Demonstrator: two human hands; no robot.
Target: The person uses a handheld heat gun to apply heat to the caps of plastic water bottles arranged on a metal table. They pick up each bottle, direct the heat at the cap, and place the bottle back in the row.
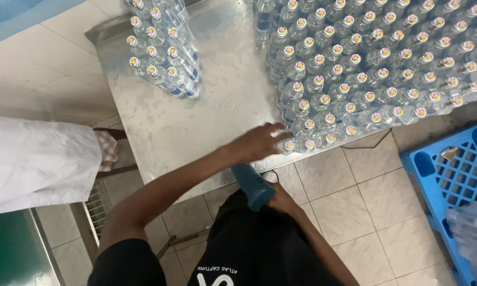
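At table's edge (207, 182), left hand (259, 142) spread touching bottles (307, 142); right grip (282, 201) holds blue tool (253, 185).

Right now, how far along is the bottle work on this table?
Done: one small wrapped bottle pack stands apart on the wet metal table. In hand: left hand touches the loose bottles' near corner; right hand holds a blue heat gun. Left: most bottles remain unwrapped.

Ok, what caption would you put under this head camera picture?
Left hand reaches the capped water bottles on a wet metal table; right hand holds a blue tool.
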